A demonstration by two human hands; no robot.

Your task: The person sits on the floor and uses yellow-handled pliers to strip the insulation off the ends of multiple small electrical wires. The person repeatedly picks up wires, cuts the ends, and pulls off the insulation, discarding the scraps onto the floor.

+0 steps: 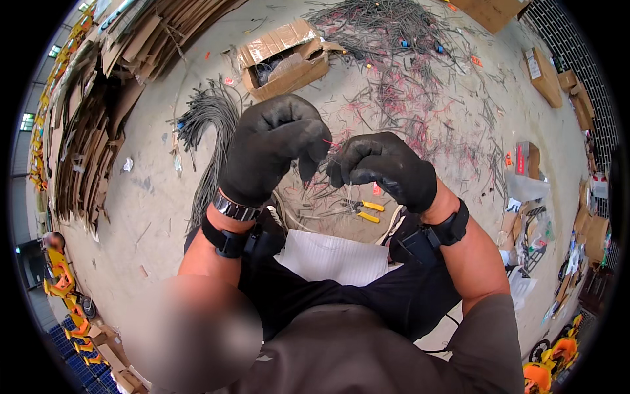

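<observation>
Both hands wear black work gloves and are raised close together over the floor. My left hand is curled, with a thin red wire showing at its fingertips. My right hand is bent inward just right of it, its fingertips pinched near thin, pale strands; what exactly it holds is too small to tell. Below the hands, yellow-handled pliers or cutters lie on the floor with their handles spread. A thick bundle of grey cables lies left of my left hand, partly hidden by it.
An opened, taped cardboard box stands ahead. Beyond it lies a heap of dark cable pieces, with red and black wire scraps scattered nearer. Flattened cardboard is stacked at left. A white sheet lies between my legs; boxes stand at right.
</observation>
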